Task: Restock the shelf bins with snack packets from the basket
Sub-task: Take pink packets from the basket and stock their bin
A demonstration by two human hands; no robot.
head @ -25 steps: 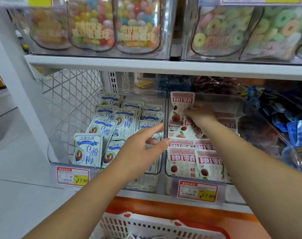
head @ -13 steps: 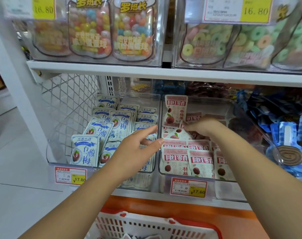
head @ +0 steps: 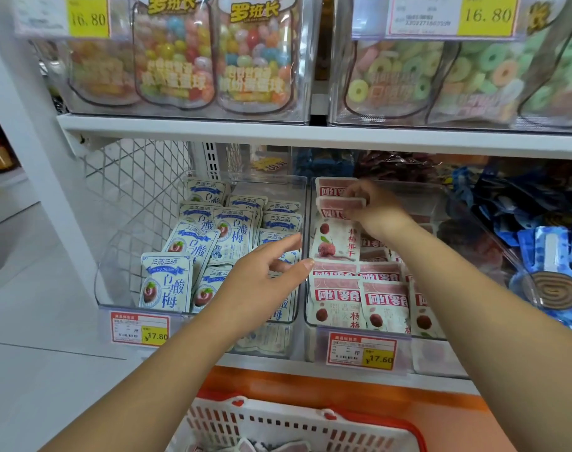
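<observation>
At the far left we see the clear left bin (head: pixel 115 256) on the lower shelf, full of blue-and-white packets (head: pixel 167 283) that stand leaning in rows, with a price tag (head: pixel 139 327) clipped to its front. Our left hand (head: pixel 262 282) hovers over the right front part of that bin, fingers straight and slightly spread, holding nothing; its fingertips (head: pixel 306 264) reach the wall between the two bins. Just right of it, the right bin (head: pixel 408 187) holds red packets (head: pixel 385 305) in rows, and it too has a price tag (head: pixel 361 352) on its front. Our right hand (head: pixel 379 210) is at the back left corner of this bin, fingers curled, pinching the top edge of one red packet (head: pixel 335 243) that stands upright there, above the rows. Below the shelf, at the bottom edge, sits the white basket (head: pixel 278 422) with a red rim; a few packets show inside, though they are too cut off for us to tell which kind.
</observation>
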